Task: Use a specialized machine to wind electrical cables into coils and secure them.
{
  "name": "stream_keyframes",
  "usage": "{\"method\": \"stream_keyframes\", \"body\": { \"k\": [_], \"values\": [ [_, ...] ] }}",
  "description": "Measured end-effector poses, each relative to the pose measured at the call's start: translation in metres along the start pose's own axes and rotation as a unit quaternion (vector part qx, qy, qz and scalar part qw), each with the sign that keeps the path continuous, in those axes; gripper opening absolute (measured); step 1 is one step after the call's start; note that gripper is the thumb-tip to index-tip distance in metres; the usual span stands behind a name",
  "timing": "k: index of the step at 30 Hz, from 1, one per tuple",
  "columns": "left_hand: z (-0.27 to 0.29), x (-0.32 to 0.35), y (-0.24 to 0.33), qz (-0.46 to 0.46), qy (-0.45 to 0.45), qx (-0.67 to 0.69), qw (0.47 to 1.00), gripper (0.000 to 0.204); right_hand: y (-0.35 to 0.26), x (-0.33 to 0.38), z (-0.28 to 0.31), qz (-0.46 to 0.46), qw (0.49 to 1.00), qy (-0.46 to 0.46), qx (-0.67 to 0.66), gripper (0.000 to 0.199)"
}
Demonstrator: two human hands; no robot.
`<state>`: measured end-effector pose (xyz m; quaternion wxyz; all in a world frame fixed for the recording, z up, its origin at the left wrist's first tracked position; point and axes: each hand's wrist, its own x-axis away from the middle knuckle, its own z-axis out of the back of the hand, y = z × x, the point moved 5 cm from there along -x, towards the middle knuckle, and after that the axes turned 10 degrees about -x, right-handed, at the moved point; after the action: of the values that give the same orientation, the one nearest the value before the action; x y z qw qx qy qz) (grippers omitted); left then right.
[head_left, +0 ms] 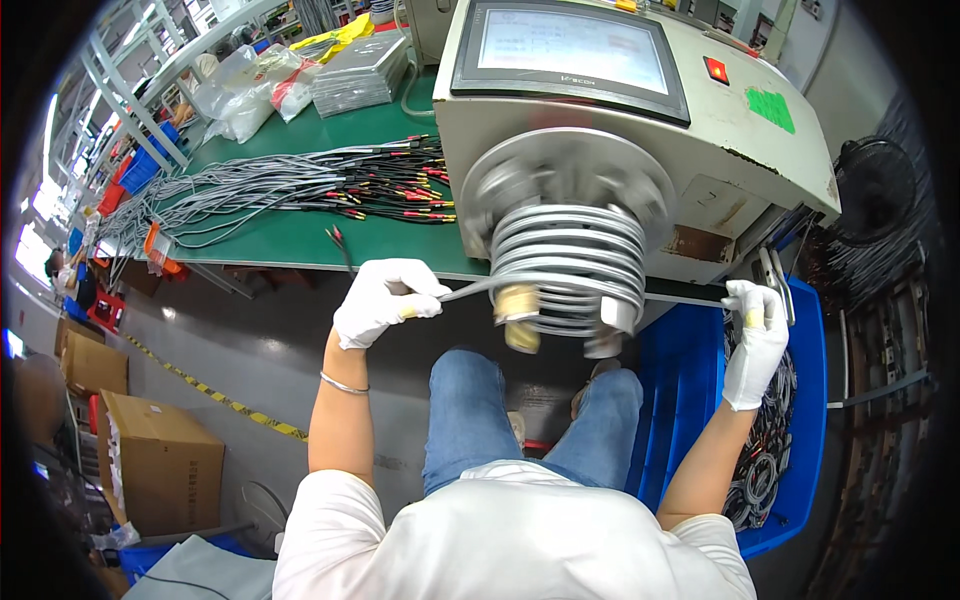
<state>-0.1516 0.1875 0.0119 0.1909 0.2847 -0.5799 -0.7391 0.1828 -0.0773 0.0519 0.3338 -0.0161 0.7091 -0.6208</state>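
My left hand [385, 303], in a white glove, is closed on a grey cable [468, 289] just left of the winding head. Its red-and-black plug end [338, 240] sticks up behind that hand. The cable runs onto a coil [568, 255] of several grey turns around the winding head, whose round metal plate [630, 170] and pegs are smeared by motion. Pale tan-tipped pegs [518, 305] stand at the coil's front. My right hand [757, 345], also white-gloved, is up on the right beside the machine, fingers pinched together; what they hold, if anything, I cannot make out.
The winding machine [720, 170] with its screen [570, 50] stands on a green table [290, 225]. Many grey cables [300, 180] lie at left, near plastic-wrapped stacks [362, 80]. A blue bin [805, 420] of coiled cables stands by my right arm; cardboard boxes [165, 465] stand lower left.
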Motion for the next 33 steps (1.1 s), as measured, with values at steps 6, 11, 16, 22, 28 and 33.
{"method": "stream_keyframes", "body": {
  "k": [6, 11, 16, 22, 28, 33],
  "values": [
    [-0.037, -0.008, 0.035, 0.004, -0.026, 0.004, 1.0, 0.066, -0.026, 0.0, -0.05, 0.022, 0.995, -0.092, -0.017, 0.022],
    [-0.073, -0.013, 0.058, -0.147, -0.025, -0.368, 0.918, 0.119, -0.047, -0.004, -0.094, 0.115, 0.976, -0.166, -0.083, 0.038],
    [-0.084, -0.02, 0.047, -0.097, 0.041, -0.364, 0.926, 0.123, -0.042, -0.003, -0.13, 0.15, 0.95, -0.224, -0.157, 0.07],
    [-0.107, -0.021, 0.025, -0.13, 0.169, -0.042, 0.976, 0.102, -0.048, 0.021, -0.129, 0.121, 0.946, -0.258, -0.156, 0.083],
    [-0.112, 0.071, 0.05, -0.231, 0.206, -0.361, 0.88, 0.055, -0.092, 0.089, -0.088, 0.256, 0.86, -0.436, 0.074, 0.065],
    [-0.143, 0.067, 0.083, -0.133, 0.014, -0.27, 0.953, 0.036, -0.07, 0.097, -0.064, 0.214, 0.893, -0.389, 0.075, 0.045]
  ]
}}
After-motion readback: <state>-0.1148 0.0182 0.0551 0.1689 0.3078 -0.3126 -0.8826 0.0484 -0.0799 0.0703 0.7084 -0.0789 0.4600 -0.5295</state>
